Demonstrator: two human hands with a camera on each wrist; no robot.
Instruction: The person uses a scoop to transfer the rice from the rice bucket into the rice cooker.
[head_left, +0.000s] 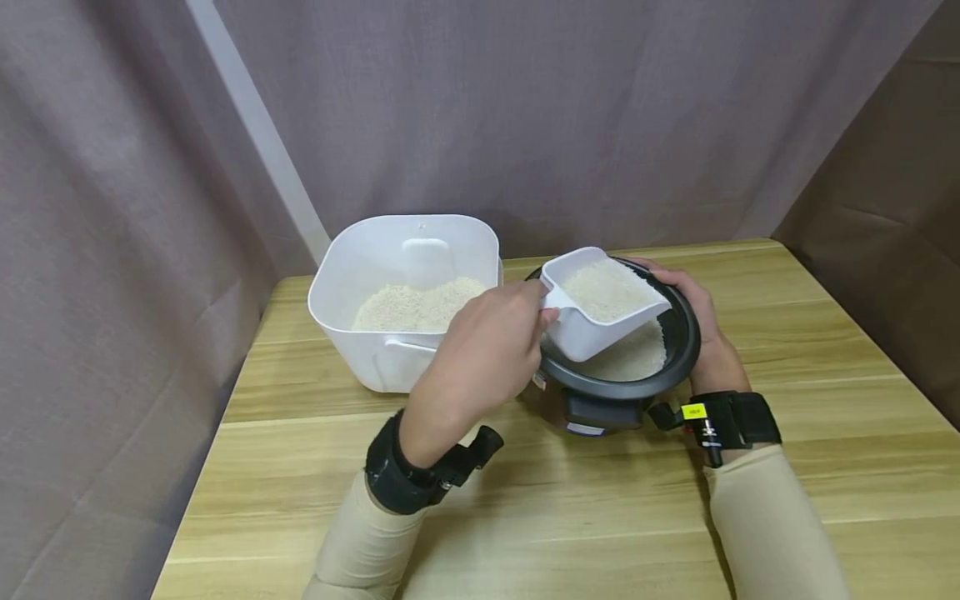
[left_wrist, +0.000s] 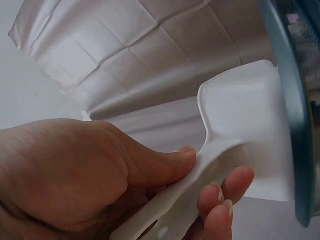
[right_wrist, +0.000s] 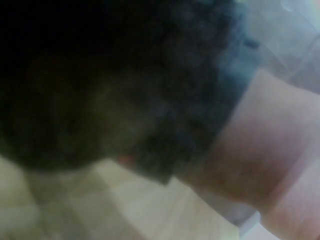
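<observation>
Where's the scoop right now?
Head view, centre: the scoop, full of rice, is held by the left hand over the black cooker, right of the white bin.

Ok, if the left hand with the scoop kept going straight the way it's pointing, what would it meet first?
Probably the right hand gripping the far side of the rice cooker; the left hand points its rice-filled scoop across the pot's opening, though depth is unclear.

Light wooden bench (head_left: 570, 517), plank grain running sideways. Grey-mauve curtain (head_left: 480, 108) hanging behind. Pale vertical strip (head_left: 258, 125) between curtain folds at left.
</observation>
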